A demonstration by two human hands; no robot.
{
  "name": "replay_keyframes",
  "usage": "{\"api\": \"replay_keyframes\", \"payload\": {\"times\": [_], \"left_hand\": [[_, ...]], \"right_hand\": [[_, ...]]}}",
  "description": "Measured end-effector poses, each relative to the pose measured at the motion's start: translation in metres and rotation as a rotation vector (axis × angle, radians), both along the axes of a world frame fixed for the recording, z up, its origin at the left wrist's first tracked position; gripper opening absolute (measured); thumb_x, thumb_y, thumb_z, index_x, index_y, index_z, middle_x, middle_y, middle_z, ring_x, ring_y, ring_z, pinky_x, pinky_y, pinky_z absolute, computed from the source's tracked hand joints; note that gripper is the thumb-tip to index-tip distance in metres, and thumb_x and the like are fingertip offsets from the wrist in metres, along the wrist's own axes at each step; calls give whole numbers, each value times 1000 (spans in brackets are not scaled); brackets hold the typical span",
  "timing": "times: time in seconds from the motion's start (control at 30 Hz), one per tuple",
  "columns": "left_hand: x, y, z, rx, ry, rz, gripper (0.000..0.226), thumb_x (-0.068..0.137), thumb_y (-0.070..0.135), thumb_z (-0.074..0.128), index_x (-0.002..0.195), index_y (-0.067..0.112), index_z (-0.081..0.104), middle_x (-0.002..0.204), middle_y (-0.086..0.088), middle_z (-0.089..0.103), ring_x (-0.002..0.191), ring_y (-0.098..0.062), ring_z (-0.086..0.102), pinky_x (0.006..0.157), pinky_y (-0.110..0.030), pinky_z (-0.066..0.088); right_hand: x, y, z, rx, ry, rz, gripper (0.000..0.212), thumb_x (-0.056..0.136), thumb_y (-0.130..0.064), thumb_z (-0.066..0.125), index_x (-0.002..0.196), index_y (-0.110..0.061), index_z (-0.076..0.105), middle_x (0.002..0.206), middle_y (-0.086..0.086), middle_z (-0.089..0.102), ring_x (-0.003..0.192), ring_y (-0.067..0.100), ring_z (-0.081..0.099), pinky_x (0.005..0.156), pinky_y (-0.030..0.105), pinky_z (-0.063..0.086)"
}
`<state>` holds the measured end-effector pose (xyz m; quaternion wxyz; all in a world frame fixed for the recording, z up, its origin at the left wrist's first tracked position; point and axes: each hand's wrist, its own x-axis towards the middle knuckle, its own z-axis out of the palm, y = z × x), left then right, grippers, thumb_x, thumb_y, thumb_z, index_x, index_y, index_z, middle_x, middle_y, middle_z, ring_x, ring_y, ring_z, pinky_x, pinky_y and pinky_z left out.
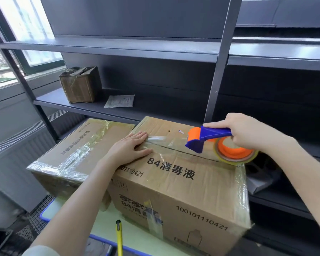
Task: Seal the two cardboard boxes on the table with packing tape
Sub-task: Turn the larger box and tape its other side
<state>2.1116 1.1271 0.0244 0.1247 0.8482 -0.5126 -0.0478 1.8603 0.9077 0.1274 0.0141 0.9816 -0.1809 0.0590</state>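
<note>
Left hand [130,146] presses box [183,182]; right hand [246,132] grips tape dispenser [209,138].

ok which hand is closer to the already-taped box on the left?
Left. The left hand presses flat on the right box near its left edge, beside the left box. The right hand grips the tape dispenser over the opposite end.

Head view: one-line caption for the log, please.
Left hand presses tape onto the printed box while the right hand holds the tape dispenser over its top seam.
</note>
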Motion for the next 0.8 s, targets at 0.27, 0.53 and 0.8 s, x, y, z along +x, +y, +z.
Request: {"api": "replay_keyframes", "payload": {"times": [0.27,0.53,0.8], "left_hand": [[-31,-10,5,132,-174,-26,92,82,76,22,151,17,2,157,2,-2,144,-12,-2,115,-28,10],[-100,-47,-2,56,-135,-199,89,88,68,28,150,10,2,158,-7,-1,145,-16,-5,110,-22,-6],[-97,-49,-1,56,-94,-177,85,89,67,29,151,13,5,158,-2,2,145,-13,-4,111,-22,-2]], "right_hand": [[-13,9,-15,-39,2,13,60,89,-17,47,134,-54,34,87,-5,40,83,14,40,70,26,31],[-12,11,-22,-83,13,-6,60,91,-19,48,137,-53,29,92,-4,40,84,13,38,70,26,29],[-12,10,-19,-47,39,-4,63,90,-16,49,138,-51,30,90,-4,36,83,13,36,70,27,27]]}}
